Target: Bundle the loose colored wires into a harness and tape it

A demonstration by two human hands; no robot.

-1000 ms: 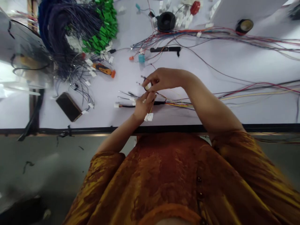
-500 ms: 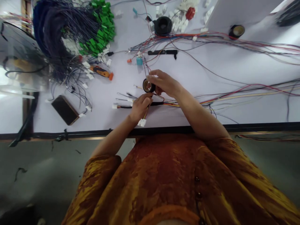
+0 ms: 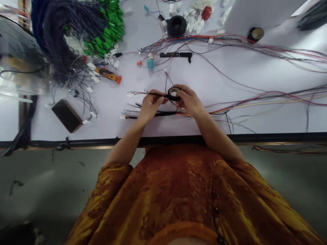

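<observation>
My right hand (image 3: 190,102) grips a small roll of black tape (image 3: 174,93) just above the white table (image 3: 255,78). My left hand (image 3: 149,106) pinches a thin bundle of wires (image 3: 148,93) whose white connector points left, and the tape roll meets the wires at my fingertips. Below both hands a black-wrapped wire harness (image 3: 163,114) with white plugs lies flat on the table, its coloured wires running off to the right.
A dark phone (image 3: 66,115) lies at the left. A heap of blue wires with green connectors (image 3: 76,30) fills the far left, an orange-handled tool (image 3: 109,75) beside it. A black round part (image 3: 176,25), another tape roll (image 3: 254,34) and long coloured wires (image 3: 281,51) lie further back.
My right hand drew back toward me with the tape roll. My left hand rose from the harness, bringing the thin wires up level with the roll.
</observation>
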